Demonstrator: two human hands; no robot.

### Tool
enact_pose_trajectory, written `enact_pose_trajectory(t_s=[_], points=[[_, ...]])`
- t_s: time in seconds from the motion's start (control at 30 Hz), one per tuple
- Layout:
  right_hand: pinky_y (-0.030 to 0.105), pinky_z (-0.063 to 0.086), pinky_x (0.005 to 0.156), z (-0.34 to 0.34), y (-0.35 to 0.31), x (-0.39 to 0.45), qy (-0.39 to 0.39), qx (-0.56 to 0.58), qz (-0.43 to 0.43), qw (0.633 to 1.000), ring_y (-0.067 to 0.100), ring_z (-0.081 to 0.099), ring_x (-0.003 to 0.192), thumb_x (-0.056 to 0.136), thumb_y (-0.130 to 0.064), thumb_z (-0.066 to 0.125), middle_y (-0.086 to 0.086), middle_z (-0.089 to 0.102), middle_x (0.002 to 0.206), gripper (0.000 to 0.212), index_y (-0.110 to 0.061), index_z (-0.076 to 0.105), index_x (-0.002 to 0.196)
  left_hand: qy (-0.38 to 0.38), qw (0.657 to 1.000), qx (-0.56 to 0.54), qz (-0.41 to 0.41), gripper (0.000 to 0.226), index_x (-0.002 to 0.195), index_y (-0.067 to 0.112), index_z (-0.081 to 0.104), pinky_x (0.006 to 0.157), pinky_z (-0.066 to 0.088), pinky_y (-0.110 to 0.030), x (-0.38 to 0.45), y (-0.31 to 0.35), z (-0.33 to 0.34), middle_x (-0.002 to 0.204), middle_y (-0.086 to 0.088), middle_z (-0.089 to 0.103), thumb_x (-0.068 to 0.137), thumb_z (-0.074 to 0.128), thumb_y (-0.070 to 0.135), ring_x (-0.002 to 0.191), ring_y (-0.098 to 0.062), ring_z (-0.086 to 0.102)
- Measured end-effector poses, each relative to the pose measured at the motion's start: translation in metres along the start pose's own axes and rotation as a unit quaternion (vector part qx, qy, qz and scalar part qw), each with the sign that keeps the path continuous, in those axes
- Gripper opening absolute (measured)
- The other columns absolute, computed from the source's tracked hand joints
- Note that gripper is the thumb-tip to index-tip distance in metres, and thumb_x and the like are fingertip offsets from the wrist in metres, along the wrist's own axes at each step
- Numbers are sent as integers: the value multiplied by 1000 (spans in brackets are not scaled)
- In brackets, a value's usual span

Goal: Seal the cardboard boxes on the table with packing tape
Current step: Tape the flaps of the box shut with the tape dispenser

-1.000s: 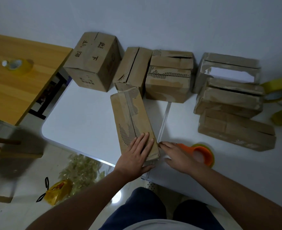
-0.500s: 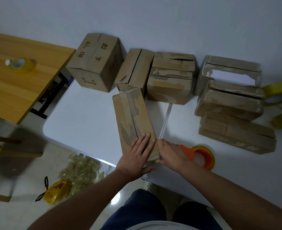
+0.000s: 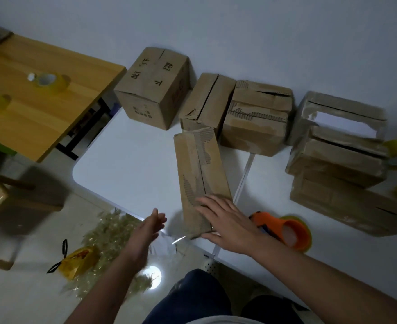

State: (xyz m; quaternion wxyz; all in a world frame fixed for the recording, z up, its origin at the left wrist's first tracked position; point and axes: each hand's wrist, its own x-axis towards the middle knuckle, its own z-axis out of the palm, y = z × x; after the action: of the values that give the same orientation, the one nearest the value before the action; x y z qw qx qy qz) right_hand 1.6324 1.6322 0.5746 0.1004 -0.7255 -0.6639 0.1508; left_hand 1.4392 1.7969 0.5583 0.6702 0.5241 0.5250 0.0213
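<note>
White tabletop (image 3: 127,164) against a pale wall carried our work; the long cardboard box (image 3: 201,176) lay flat near its front edge; our right hand (image 3: 225,220) pressed flat on the box's near end, fingers straight; our left hand (image 3: 149,226) hovered apart to the left, loose and holding nothing; the orange tape dispenser (image 3: 284,232) sat just right of the right hand; more cardboard boxes (image 3: 256,118) lined the wall; tape rolls (image 3: 50,81) rested on a wooden table (image 3: 29,118).
</note>
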Motion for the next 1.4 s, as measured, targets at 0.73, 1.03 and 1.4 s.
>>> enact_pose_trajectory(t_s=[0.73,1.03,1.4], points=[[50,19,117,40,-20,12,-42,-126,117,984,28,12,149,93,-63,16,2,7,163,78,-18,15,155,-9,992,-123,42,21,91,3,72,89,45,-27,-24,-32,24,87,-6,66,89,69,24,89,-15,57],[50,18,118,40,-21,12,-31,-122,133,983,25,9,150,94,-61,12,-1,5,163,74,-20,11,156,45,992,-93,70,21,89,0,70,95,45,-29,-11,-27,35,95,-14,71,90,70,21,95,-14,63],[51,16,117,41,-20,13,-25,-115,133,984,25,7,150,93,-60,20,-1,3,164,75,-20,11,156,24,994,-84,66,13,90,-1,69,83,48,-23,7,-25,51,88,-8,70,94,64,11,86,-14,61]])
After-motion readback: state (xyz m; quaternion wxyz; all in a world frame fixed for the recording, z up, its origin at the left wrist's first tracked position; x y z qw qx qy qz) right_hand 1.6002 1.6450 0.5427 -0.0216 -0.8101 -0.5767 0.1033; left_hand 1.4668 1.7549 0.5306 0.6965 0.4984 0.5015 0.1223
